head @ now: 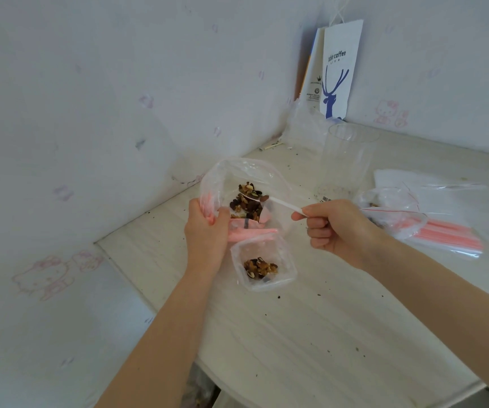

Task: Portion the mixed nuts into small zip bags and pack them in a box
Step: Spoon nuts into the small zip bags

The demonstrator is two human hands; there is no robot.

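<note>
**nutpacker_22:** what are the hands actually doing here?

**zipbag_fan:** left hand (206,231) is closed round the rim of the big clear bag (222,184), pinching the pink zip strip so the mouth gapes. Right hand (330,228) is curled into a loose fist, thumb and forefinger gripping the handle of a white plastic spoon (281,204). The spoon bowl sits inside the big bag with a heap of mixed nuts (247,200) on it.

**nutpacker_22:** and the small one?

**zipbag_fan:** small zip bag (263,262) is just below the big bag, nearer the person, touching the left hand's side. Mouth open, a little clump of nuts and raisins at the bottom, mostly unfilled.

**nutpacker_22:** room to move?

**zipbag_fan:** tight on the left, the wall runs close past the big bag and the table (310,334) edge cuts diagonally there. Toward the person from the small bag it's bare tabletop with crumbs. Right of the big bag: a clear plastic cup (346,160), then a stack of spare zip bags (443,228) behind the right hand. A coffee paper bag (338,72) leans in the far corner.
</note>
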